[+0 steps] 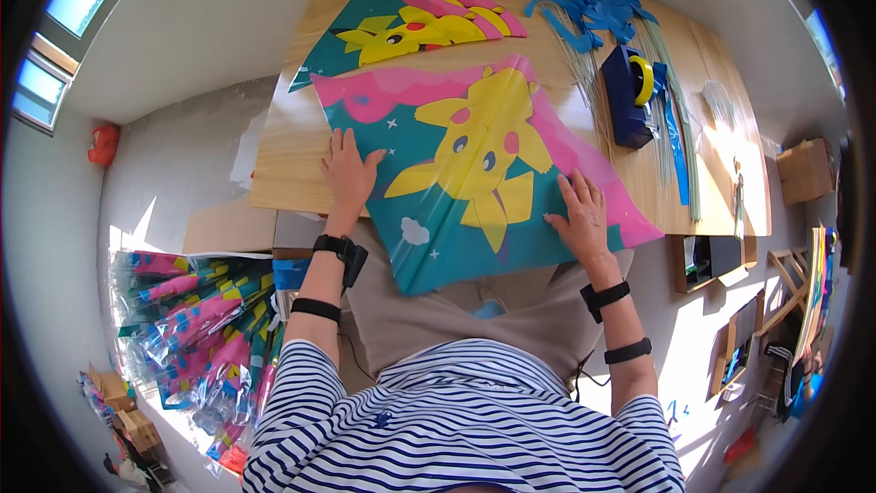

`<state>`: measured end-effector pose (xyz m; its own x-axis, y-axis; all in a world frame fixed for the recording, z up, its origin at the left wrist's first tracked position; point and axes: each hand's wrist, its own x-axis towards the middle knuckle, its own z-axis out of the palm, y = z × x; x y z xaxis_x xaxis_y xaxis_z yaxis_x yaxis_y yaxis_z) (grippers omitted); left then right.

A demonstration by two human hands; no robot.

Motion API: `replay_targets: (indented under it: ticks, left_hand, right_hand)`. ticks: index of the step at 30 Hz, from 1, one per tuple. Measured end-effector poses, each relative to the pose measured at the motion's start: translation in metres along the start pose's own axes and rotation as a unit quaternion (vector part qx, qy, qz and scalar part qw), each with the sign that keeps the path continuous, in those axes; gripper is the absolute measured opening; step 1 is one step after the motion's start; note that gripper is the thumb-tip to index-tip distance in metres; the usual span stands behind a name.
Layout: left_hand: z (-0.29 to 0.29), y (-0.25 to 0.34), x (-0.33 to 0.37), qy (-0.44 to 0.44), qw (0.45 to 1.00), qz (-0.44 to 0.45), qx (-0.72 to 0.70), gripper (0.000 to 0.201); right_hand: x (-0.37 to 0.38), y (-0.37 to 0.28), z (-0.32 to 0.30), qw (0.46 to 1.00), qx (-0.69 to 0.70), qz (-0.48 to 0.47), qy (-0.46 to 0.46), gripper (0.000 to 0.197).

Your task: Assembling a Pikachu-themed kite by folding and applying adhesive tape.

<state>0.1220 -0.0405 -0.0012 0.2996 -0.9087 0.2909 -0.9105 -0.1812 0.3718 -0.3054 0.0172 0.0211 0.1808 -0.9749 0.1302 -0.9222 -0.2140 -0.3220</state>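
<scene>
A printed plastic kite sail (411, 141) lies in front of me, teal and pink with a yellow cartoon animal on it. Its near corner hangs over the table edge towards my lap, and a crease runs down its middle. My left hand (351, 169) rests on the left edge of the sail, fingers stretched out and thumb apart. On the right side my right hand (582, 210) lies on the pink border, fingers spread and pressing lightly. Neither hand grips anything. Beyond it lie more kite sails (411, 18) with the same print, partly overlapping.
On the wooden table (292, 160), a dark blue tape dispenser (625, 96) with yellow tape stands at the right. Blue fabric strips (593, 0) and thin pale rods (691, 155) lie around it. Many wrapped kites (196, 329) are piled at the lower left. A cardboard box (805, 171) stands right.
</scene>
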Motion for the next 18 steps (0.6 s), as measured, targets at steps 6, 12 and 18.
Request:
replay_targets:
  ticks: [6,12,18]
  left_hand:
    - [0.014,-0.017,0.015,0.017,0.998,-0.063,0.011,0.059]
    - [0.02,-0.017,0.026,0.087,0.987,-0.039,-0.125,0.022]
    - [-0.022,0.045,0.103,0.202,0.945,0.087,-0.24,0.011]
  right_hand:
    - [-0.004,-0.004,0.011,1.0,0.009,0.011,-0.01,0.068]
    - [-0.018,-0.008,0.011,1.0,-0.016,0.007,-0.008,0.068]
    - [-0.042,-0.029,0.007,0.997,-0.059,0.021,-0.035,0.069]
